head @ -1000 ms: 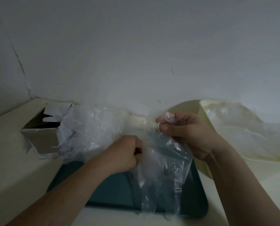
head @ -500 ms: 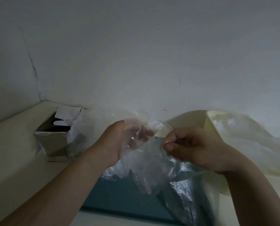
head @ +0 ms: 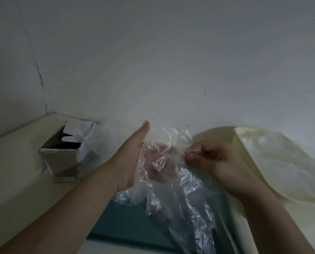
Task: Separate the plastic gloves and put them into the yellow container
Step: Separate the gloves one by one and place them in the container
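Head: R hand [head: 213,162] fingers pinch plastic glove [head: 180,195]; L hand [head: 129,162] fingers unclear behind it.

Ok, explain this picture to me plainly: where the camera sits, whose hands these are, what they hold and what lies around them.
There is no machine here: one camera on a person's head looks down at their own bare hands. The left hand is spread, thumb straight, with clear plastic gloves draped over its fingers. The right hand pinches one edge of them. Under them lies a teal tray on a pale table. At left stands a torn cardboard box; at right the yellow container holds loose gloves.
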`<state>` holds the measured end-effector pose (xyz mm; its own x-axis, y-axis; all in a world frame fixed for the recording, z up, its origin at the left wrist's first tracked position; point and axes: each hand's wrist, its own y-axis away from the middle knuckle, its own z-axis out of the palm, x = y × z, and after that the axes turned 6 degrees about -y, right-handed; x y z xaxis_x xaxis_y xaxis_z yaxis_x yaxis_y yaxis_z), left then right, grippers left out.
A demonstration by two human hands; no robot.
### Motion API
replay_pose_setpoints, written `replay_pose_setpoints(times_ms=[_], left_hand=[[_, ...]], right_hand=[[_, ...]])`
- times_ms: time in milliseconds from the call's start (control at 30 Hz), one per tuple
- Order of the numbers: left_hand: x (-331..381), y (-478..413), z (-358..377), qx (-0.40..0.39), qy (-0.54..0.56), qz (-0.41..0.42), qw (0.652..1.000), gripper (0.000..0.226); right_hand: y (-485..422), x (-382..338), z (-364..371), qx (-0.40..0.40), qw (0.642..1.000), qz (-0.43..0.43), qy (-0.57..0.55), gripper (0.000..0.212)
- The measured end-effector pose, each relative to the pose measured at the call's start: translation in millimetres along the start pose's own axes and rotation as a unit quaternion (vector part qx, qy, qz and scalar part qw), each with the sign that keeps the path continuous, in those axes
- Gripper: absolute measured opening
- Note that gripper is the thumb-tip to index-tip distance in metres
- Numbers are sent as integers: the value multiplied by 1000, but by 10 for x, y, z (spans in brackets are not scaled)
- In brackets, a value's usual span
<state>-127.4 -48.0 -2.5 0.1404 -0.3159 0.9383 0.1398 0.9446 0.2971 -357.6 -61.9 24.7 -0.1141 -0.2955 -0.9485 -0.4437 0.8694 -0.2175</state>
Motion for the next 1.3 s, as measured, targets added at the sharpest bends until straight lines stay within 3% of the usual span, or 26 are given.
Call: replay_pose_setpoints(times_ms=[67,100,200,267,433,533,600,700,800,933,1000,1100,1200,1300], left_hand=[[79,49,-52,-43,28,12,999,101],[108,85,-63,-66,45,25,996,98],[81,92,-38,-62,-45,83,994,49],[25,65,-6,-26,-70,112,991,28],[69,71,0,93,6,144,985,14],[101,64,6,111,52,151,981,14],[83,66,45,112,74,152,979,15],[25,43,81,123,89,139,979,20],[9,48,103,133,94,119,979,27],[-2,90,147,151,58,137,977,21],[12,131,186,137,39,154,978,16],[79,239,275,96,-16,177,979,16],[165,358,327,41,-27,195,980,13],[221,460,305,-23,-11,197,980,16]], right_hand=[[-5,-9,-38,8,1000,16,-9,18],[0,-30,-49,7,1000,22,-10,18],[10,-48,-58,-7,1000,29,-11,21],[-3,-21,-62,10,999,36,-1,23],[-89,172,-148,142,981,46,122,17],[-96,181,-151,171,969,29,176,18],[-64,97,-176,115,979,19,165,17],[37,-71,-224,-51,992,5,117,16],[96,-181,-283,-86,986,17,144,17],[235,-421,-369,-205,958,47,194,13],[287,-494,-335,-177,974,33,134,8],[248,-451,-207,-74,996,5,47,8],[178,-378,-110,-7,994,-10,111,15],[196,-434,-126,47,993,-33,100,14]])
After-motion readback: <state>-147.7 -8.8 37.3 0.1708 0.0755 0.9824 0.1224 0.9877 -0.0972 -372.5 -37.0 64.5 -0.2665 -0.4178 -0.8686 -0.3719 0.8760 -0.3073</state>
